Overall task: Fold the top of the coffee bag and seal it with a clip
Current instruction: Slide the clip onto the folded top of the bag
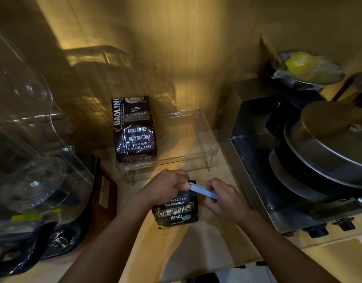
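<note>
A small black coffee bag (pixel 176 212) with "Blue Mountain" lettering stands on the wooden counter, near its middle front. My left hand (pixel 168 185) grips the bag's folded top. A light blue clip (pixel 202 190) lies across that top edge, and my right hand (pixel 223 198) holds its right end. The fold itself is mostly hidden under my left fingers.
A second, larger dark coffee bag (pixel 134 129) stands in a clear acrylic tray (pixel 206 144) behind. To the right is a steel appliance (pixel 255 123) with round lidded pans. Clear plastic covers (pixel 33 123) and a dark machine crowd the left.
</note>
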`<state>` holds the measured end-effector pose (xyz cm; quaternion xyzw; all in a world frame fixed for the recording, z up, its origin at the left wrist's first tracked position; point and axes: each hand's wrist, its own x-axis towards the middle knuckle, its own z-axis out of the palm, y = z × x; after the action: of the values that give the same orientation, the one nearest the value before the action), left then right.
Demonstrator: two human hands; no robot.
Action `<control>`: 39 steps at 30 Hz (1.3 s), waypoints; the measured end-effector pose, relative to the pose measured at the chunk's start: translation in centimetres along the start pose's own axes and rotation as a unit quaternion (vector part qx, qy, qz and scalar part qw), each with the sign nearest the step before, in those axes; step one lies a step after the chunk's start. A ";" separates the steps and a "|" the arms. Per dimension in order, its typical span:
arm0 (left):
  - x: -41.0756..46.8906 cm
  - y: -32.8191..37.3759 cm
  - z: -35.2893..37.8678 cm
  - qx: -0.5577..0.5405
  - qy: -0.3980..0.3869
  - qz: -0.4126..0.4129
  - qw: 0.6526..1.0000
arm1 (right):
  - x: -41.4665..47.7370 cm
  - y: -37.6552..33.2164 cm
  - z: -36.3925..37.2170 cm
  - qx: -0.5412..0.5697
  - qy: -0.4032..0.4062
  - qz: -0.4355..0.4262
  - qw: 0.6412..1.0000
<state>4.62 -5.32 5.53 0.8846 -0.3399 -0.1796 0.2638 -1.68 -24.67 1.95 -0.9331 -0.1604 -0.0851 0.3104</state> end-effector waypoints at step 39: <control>-0.8 -0.6 -0.9 0.027 0.150 -0.069 0.986 | 1.4 2.8 -2.2 0.028 0.036 0.009 0.999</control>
<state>4.81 -4.02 6.03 0.9297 -0.2392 -0.0534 0.2751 0.46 -27.72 2.50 -0.9220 -0.1431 -0.1110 0.3423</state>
